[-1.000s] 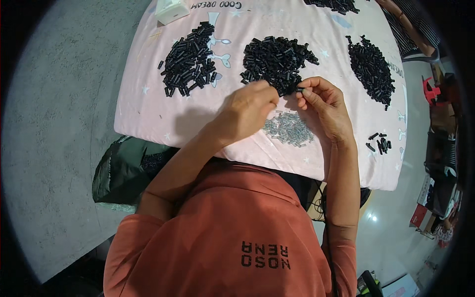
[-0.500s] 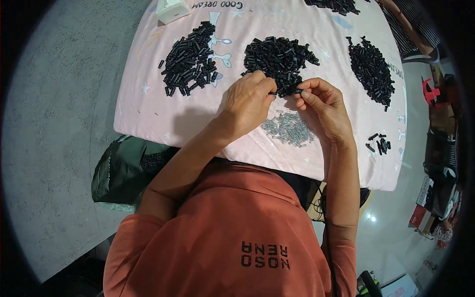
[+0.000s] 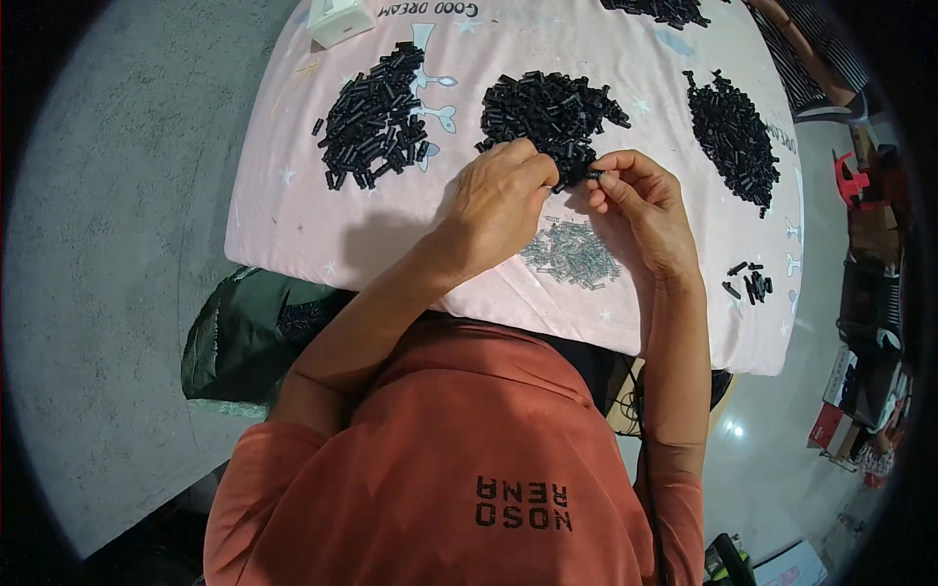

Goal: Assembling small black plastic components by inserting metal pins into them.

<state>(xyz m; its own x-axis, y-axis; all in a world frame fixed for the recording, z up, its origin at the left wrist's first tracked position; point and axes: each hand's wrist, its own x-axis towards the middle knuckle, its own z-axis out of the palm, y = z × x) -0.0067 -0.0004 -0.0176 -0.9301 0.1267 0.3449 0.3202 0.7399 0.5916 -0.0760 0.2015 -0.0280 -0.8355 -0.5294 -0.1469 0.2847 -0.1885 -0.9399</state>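
Observation:
Between the thumb and fingertips of my right hand (image 3: 643, 203) is a small black plastic tube (image 3: 594, 175). My left hand (image 3: 500, 200) is closed at the near edge of the middle heap of black plastic pieces (image 3: 547, 109). Its fingertips point toward the right hand, and whatever they pinch is hidden behind the fingers. The two hands are close together but apart. Just below them lies a flat spread of tiny silvery pieces (image 3: 575, 259), which look like small springs.
More black pieces form a left heap (image 3: 376, 122), a right heap (image 3: 733, 137) and a far heap (image 3: 664, 10). A few pieces (image 3: 754, 285) lie at the near right. A white box (image 3: 340, 21) stands far left, a dark green bag (image 3: 239, 342) below the table edge. Another person's arm (image 3: 806, 49) shows far right.
My left hand has shifted slightly right, closer to my right hand. The right fingers have moved a little, with the black tube showing more clearly. The heaps look the same.

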